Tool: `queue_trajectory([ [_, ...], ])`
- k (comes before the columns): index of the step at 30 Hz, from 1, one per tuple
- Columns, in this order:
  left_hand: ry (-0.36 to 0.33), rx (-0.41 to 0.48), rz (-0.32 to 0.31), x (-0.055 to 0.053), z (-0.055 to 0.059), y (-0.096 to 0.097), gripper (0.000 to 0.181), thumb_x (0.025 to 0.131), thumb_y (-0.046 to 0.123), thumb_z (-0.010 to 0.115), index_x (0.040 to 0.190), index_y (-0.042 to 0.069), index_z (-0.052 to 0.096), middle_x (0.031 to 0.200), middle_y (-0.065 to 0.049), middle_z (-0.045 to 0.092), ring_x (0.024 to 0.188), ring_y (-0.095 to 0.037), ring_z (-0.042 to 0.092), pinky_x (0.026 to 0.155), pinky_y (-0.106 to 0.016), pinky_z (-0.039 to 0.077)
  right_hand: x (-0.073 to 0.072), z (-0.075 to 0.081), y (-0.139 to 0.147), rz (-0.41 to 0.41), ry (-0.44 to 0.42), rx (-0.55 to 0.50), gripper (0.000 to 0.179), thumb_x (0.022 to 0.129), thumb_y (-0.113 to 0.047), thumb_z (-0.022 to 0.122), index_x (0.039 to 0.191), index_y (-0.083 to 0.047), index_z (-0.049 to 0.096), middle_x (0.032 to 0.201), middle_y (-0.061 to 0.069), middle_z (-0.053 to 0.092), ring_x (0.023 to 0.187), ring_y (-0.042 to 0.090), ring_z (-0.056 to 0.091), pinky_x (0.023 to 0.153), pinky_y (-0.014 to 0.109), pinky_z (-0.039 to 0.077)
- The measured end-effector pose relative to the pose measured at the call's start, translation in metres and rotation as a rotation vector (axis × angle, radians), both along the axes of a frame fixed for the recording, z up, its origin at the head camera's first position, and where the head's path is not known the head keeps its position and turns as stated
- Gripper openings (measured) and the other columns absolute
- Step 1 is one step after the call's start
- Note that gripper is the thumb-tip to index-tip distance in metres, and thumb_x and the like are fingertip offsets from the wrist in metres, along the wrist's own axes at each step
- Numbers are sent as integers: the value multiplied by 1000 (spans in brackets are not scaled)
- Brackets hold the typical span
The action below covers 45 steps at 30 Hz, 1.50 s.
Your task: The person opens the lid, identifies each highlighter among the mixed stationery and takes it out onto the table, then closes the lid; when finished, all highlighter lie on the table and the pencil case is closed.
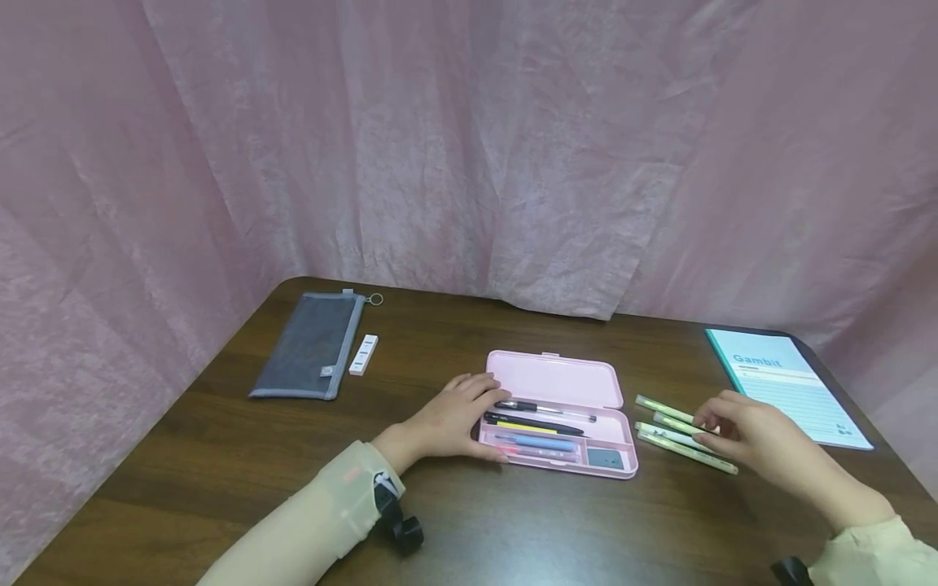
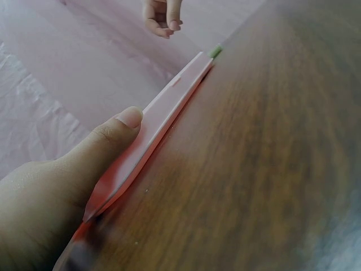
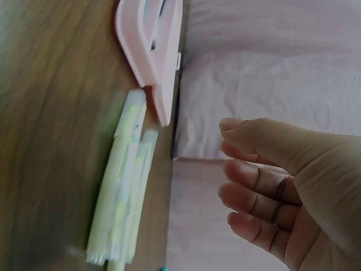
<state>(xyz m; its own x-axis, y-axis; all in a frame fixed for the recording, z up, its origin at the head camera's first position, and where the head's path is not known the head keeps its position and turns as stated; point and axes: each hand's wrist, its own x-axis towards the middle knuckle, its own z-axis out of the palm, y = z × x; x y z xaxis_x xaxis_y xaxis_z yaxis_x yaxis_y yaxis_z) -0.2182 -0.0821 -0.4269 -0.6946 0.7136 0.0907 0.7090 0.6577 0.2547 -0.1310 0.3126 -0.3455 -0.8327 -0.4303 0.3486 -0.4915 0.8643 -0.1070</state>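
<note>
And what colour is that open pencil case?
The pencil case is pale pink, lid and base alike; it shows best in the head view.

Four greenish pens (image 1: 687, 453), one box (image 1: 553, 379), one notebook (image 1: 791, 387)

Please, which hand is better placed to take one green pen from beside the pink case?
The right hand, I would judge: it hovers close to the green pens and looks empty. The left hand is farther from them and holds the left end of the pink case.
</note>
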Motion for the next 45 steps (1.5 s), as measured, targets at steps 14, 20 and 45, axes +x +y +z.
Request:
queue_trajectory([
  [14,6,9,-4,0,-1,0,90,73,75,61,144,24,41,150,-3,41,144,-22,31,121,-46,21,-11,20,-41,70,-112,-19,18,77,-11,78,83,-22,65,77,-18,52,68,-3,48,54,17,41],
  [20,22,15,-12,-1,-1,0,89,73,75,62,143,23,42,149,-4,42,143,-22,32,120,-46,22,-14,26,-59,83,-216,-9,13,80,-13,76,86,-19,66,80,-16,57,72,-1,51,58,18,45],
  [45,36,9,-7,1,-3,0,89,73,76,61,142,24,42,148,-3,43,143,-22,33,120,-46,23,-23,-1,-120,238,-439,8,8,86,-13,70,93,-13,68,84,-9,63,71,0,52,61,18,48],
])
